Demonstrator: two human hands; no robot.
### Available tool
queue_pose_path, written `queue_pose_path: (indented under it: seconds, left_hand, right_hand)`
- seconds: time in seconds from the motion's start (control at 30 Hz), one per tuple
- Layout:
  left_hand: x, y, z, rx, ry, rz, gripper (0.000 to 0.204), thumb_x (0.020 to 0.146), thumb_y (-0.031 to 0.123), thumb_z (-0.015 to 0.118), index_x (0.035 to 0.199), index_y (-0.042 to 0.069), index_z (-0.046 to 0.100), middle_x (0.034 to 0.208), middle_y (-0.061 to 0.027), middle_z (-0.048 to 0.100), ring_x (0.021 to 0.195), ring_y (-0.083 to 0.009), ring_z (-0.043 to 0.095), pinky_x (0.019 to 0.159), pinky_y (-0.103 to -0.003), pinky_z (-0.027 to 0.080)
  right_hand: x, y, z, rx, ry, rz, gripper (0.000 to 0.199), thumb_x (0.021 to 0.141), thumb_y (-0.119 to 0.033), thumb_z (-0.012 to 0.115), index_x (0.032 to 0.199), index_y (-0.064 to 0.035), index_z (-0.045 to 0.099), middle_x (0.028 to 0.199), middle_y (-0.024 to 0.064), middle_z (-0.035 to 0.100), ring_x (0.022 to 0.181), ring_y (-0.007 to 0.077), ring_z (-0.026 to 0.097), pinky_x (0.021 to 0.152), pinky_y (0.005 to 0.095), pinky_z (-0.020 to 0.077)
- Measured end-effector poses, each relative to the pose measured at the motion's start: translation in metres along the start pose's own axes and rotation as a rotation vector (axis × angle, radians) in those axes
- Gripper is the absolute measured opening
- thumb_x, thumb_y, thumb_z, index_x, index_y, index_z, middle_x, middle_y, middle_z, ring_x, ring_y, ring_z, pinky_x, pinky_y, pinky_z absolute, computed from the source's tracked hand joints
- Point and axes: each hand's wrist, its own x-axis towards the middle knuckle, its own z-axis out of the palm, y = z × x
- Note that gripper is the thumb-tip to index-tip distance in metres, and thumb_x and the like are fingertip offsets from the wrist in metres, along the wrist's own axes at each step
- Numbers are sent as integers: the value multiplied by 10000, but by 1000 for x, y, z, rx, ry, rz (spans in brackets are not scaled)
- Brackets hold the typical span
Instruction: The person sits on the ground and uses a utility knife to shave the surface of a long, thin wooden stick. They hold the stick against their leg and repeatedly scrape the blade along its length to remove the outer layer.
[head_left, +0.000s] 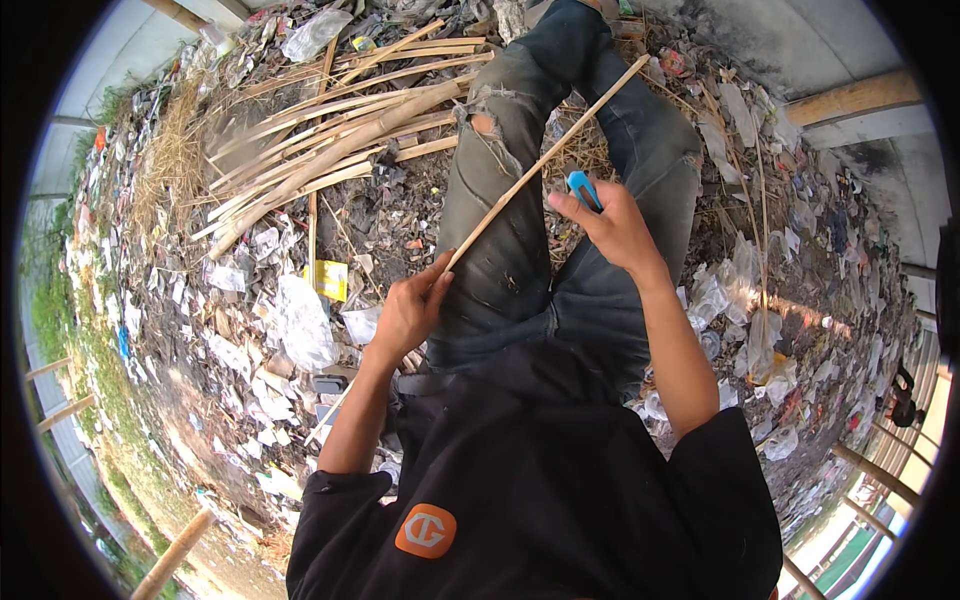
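A long, thin bamboo strip (pixel 550 157) lies slantwise across my lap, its far end over my right leg. My left hand (pixel 408 312) is closed around it beside my left thigh, and the near end passes behind my left forearm. Over my right thigh, my right hand (pixel 622 238) grips a blue utility knife (pixel 583 189), held apart from the strip with its front end pointing up and left. Whether the blade is out is too small to tell. Both my legs, in worn jeans (pixel 500 215) torn at the left knee, stretch forward under the strip.
Several split bamboo strips (pixel 290 130) lie piled on the ground left of my legs. Scraps and plastic litter the soil, with a yellow packet (pixel 328 281) and a clear plastic bag (pixel 303 322) near my left hand. A bamboo pole (pixel 860 98) runs along the wall at far right.
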Motion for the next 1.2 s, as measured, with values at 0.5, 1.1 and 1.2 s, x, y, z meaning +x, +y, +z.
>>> queue_pose_path:
  seconds: [0.5,1.1,1.2]
  left_hand:
    - [6,6,-7,39,-32,-7,412,1091,290,586,1410,36,647,720,-274,638,674,-346,711,689,-410,524]
    - [5,4,0,128,28,61,352,1060,233,614,1342,33,680,791,-307,659,762,-456,708,704,-469,537]
    - [5,5,-2,122,11,56,358,1057,232,621,1339,19,679,791,-304,663,755,-455,708,707,-469,537]
  right_hand:
    - [-43,20,-25,-390,-232,-44,279,824,-168,858,936,33,700,719,163,652,605,269,607,622,355,478]
    - [27,37,43,-479,179,31,621,1113,-498,415,889,11,693,821,296,701,833,518,680,758,595,536]
    - [50,49,16,-414,307,29,653,1119,-506,393,859,16,686,772,291,689,799,492,694,720,594,535]
